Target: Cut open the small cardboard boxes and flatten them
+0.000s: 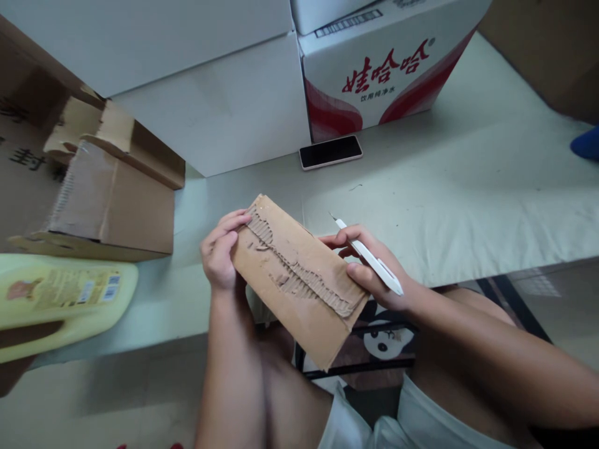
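A flat brown cardboard piece (281,299) is held tilted over the near edge of the table. Its upper face is torn along a strip, where the ridged inner layer shows. My left hand (222,249) grips its upper left end, thumb and fingers pressed on the edge. At the opposite side my right hand (369,265) holds the cardboard's right edge. A slim white pen-like cutter (374,260) with a thin metal tip lies across that same hand, tip pointing up and left. The fingers under the cardboard are hidden.
A phone (331,153) lies before a white box with red print (374,87). Cardboard boxes (140,209) and a yellow bottle (70,299) stand at left. Large white boxes (224,118) line the back of the pale-covered table (468,199). Something blue (587,143) shows at far right.
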A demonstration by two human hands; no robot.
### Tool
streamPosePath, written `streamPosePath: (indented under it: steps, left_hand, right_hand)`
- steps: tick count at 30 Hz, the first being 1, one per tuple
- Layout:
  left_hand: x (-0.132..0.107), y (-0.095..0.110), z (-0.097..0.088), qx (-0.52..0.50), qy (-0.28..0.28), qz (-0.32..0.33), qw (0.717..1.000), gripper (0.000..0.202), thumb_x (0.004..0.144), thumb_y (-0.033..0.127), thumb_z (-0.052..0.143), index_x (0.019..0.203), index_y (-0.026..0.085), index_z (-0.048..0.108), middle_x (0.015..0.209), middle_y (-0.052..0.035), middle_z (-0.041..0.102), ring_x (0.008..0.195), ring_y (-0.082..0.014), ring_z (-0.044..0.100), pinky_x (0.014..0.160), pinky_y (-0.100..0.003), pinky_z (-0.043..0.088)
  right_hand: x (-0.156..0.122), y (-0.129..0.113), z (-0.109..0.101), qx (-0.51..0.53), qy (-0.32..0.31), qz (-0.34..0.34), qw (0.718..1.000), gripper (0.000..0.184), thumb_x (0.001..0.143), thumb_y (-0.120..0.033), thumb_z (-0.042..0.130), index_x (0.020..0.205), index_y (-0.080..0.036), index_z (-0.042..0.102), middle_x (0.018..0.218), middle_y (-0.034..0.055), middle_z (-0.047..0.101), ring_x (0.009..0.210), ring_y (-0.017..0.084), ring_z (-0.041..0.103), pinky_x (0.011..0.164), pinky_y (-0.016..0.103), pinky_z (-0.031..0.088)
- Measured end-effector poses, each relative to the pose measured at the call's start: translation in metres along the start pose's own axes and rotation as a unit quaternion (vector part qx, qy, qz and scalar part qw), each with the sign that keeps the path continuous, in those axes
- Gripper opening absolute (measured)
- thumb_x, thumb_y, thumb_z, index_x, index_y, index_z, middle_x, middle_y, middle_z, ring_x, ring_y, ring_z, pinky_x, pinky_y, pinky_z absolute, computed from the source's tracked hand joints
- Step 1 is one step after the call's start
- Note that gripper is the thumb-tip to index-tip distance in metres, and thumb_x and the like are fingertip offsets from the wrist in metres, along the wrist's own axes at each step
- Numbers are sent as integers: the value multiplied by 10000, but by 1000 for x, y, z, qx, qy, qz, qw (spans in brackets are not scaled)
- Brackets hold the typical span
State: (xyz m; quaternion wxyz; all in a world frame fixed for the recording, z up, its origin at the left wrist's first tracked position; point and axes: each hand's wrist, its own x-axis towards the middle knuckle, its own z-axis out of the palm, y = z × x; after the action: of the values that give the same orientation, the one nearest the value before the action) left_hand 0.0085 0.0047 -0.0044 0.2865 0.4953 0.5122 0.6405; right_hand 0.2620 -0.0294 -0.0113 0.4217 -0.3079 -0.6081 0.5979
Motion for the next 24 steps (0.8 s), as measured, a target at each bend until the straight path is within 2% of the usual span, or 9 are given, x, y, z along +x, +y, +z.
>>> streamPosePath:
  steps: [9, 11, 15, 19, 24]
  left_hand:
    - [2, 1, 1, 15, 6, -10, 1000, 262, 643, 234, 513, 703, 215, 768, 889, -71, 736, 1036, -260, 635, 1019, -428, 446]
    - [2, 2, 2, 14, 13, -16, 1000, 243, 638, 243, 524, 685, 216, 760, 884, -66, 742, 1037, -257, 637, 1013, -413, 448]
    - [3, 3, 2, 12, 56, -22, 998, 235, 633, 226, 524, 682, 205, 753, 879, -62, 744, 1009, -238, 645, 976, -373, 467]
    - [3, 4, 0, 10, 107, -56, 993, 222, 638, 197, 542, 706, 179, 752, 810, -62, 727, 869, -206, 661, 843, -324, 506]
    - [6, 9, 0, -5, 142, -98, 985, 223, 657, 169, 532, 718, 151, 746, 765, -54, 715, 714, -149, 626, 670, -249, 484]
  right_hand:
    - [-1, 3, -2, -43, 9, -30, 999, 334, 899, -501, 545, 1125, -261, 487, 1208, 112, 653, 922, 212, 642, 701, 366, 509]
    - [-3, 5, -1, -57, 44, -48, 996, 283, 914, -469, 537, 1107, -266, 495, 1146, 92, 685, 866, 199, 645, 686, 361, 507]
    - [-6, 8, 4, -67, 156, -98, 981, 156, 933, -409, 537, 1007, -276, 504, 991, 39, 726, 784, 180, 639, 703, 363, 508]
    - [-5, 10, 3, -73, 195, -79, 975, 188, 928, -453, 534, 983, -276, 509, 994, 40, 724, 830, 196, 646, 745, 384, 508]
    - [1, 16, -2, -70, 178, -36, 981, 235, 925, -488, 531, 1026, -278, 503, 1053, 42, 711, 943, 217, 653, 813, 401, 497]
